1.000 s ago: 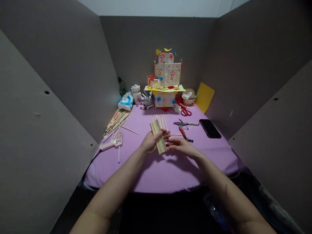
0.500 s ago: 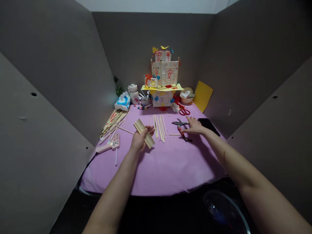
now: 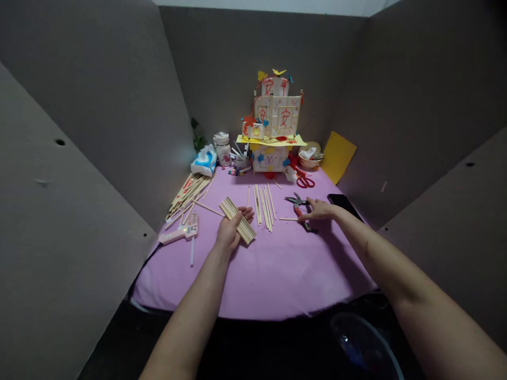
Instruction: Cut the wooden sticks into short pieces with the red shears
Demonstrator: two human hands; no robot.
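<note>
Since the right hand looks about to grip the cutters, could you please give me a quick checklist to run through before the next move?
1. Left hand grips flat panel of joined wooden sticks: ok.
2. Right hand on red-handled metal cutters: touching; firm grip, cannot tell.
3. Cutter blades shut: cannot tell.
4. Loose wooden sticks lie apart from both hands: ok.
5. Black phone away from table edge: ok.

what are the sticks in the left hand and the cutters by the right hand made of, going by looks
The sticks held in the left hand look like pale, unfinished wood or bamboo: matte tan, straight, thin and uniform. The cutters under the right hand seem to be dark metal at the blades, with red handles that are probably plastic or rubber coated; too small to be sure.
</note>
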